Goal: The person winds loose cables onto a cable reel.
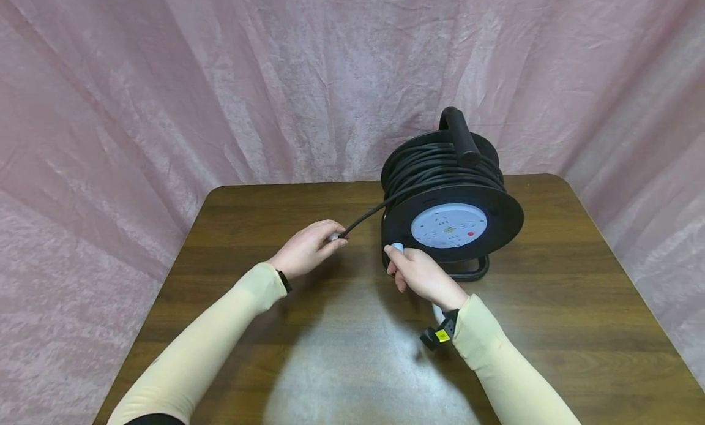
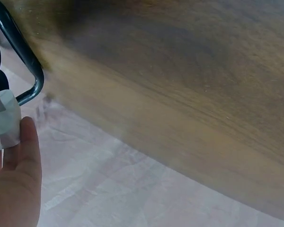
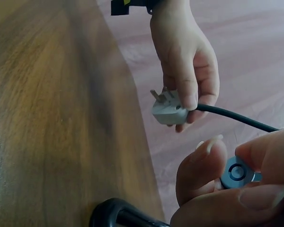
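A black cable reel (image 1: 505, 220) stands on the wooden table, wound with black cable (image 1: 424, 168). One length of it runs taut leftward to a white plug (image 3: 169, 113). My left hand (image 1: 308, 248) grips this plug where the cord enters, with the metal pins facing away from the palm, as the right wrist view shows. My right hand (image 1: 423, 277) is at the front left of the reel. Its fingers and thumb curl round a light blue-grey crank knob (image 3: 236, 171) on the reel's face. In the left wrist view, part of the plug is cut off by the frame edge.
The reel has a pale blue socket panel (image 1: 448, 225) with a red button. Its black carrying handle (image 1: 461, 137) rises above, and a tubular foot (image 1: 468, 273) rests on the wooden table (image 1: 264, 210). A pink curtain (image 1: 308, 82) hangs behind the table.
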